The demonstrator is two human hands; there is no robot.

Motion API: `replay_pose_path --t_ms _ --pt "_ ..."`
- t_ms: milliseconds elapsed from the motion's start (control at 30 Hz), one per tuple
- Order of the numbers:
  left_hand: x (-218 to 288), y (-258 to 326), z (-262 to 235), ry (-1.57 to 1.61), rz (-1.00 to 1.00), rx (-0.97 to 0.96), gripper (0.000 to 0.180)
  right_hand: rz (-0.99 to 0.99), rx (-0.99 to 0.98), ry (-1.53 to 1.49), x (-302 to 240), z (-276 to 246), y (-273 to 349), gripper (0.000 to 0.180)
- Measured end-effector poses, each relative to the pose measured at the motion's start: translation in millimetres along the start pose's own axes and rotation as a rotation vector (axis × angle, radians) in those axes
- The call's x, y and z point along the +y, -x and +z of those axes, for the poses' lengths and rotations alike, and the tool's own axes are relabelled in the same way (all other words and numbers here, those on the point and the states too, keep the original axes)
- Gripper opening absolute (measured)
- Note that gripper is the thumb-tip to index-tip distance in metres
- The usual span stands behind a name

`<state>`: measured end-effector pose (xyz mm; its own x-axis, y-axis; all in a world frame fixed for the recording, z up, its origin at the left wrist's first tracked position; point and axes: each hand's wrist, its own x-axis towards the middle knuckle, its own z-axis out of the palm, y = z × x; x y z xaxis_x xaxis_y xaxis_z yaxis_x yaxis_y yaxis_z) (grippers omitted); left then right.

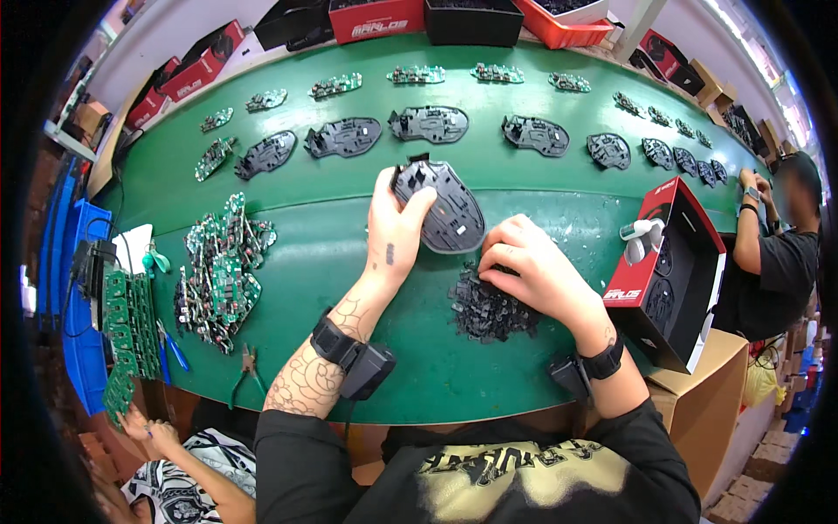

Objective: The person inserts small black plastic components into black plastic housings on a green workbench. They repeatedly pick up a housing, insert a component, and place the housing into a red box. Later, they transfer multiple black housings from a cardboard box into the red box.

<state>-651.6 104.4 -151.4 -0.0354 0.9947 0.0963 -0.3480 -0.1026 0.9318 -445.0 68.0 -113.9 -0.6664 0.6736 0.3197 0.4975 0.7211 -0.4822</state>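
1. The left hand (393,229) is closed around the left edge of a black, rounded plastic shell (452,217), its thumb laid across the ribbed inner face; its other fingers are mostly hidden behind the part.
2. The right hand (534,272) has its fingers bent and drawn together at the top of a loose pile of small black plastic pieces (491,307); whether they grip a piece, I cannot tell.
3. The shell is held above the green tabletop (314,218), ahead of the pile and to the left of the right hand. Its long axis slants from upper left to lower right: the notched end points away from the person, the broad rounded end toward the right hand, the inner face up.
4. Left of the hands lies a heap of green circuit boards (223,272), with green-handled pliers (248,377) nearer the person.
5. Beyond the hands curve a row of similar black shells (429,124) and, behind it, a row of green circuit boards (417,75).
6. At the right, an open red-and-black box (635,278) stands tilted; more boxes line the far edge.
7. One co-worker (783,262) is at the far right; another (192,476) is at the lower left, beside a blue plastic bin (83,349).
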Motion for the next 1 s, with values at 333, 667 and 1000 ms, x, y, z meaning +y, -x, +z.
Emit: replay_pose_path --t_ms 333,667,1000 --pt "1.7 11.3 2.7 -0.032 0.104 -0.079 0.031 0.380 0.516 -0.637 9.4 10.5 2.0 0.008" --pt "-2.7 31.0 13.1 -0.235 0.172 -0.239 0.036 0.464 0.422 -0.841 4.5 18.7 5.2 0.013" --pt "30.3 30.3 16.6 -0.778 0.398 -0.175 0.048 0.626 0.358 -1.062 3.1 5.7 3.3 0.029"
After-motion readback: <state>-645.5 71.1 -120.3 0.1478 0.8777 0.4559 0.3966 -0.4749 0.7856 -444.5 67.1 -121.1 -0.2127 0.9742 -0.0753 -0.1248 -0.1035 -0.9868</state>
